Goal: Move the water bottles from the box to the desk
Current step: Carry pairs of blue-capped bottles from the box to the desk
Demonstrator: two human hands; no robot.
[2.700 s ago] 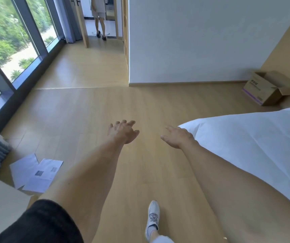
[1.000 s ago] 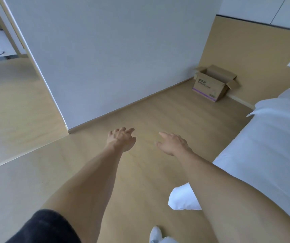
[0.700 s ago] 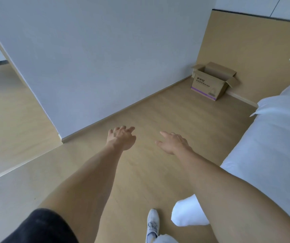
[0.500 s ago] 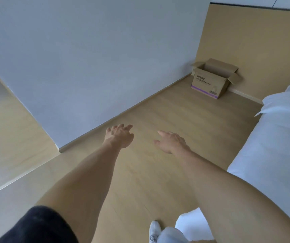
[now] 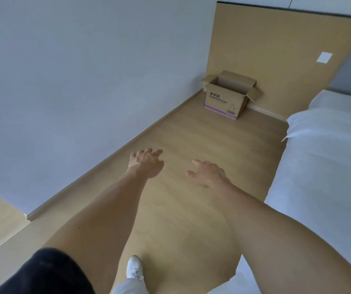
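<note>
An open cardboard box with purple print stands on the wooden floor in the far corner, against a tan wall panel. Its flaps are up and its inside is hidden from here, so no water bottles show. My left hand and my right hand are stretched out ahead of me above the floor, fingers relaxed and empty, well short of the box. No desk is in view.
A bed with white sheets runs along the right side. A grey wall with a skirting board bounds the left. Wooden floor forms a lane between them leading to the box. My white shoe is at the bottom.
The view has swung right from the window and doorway to the corner. The box has come nearer and more central. Both hands stay outstretched and empty.
</note>
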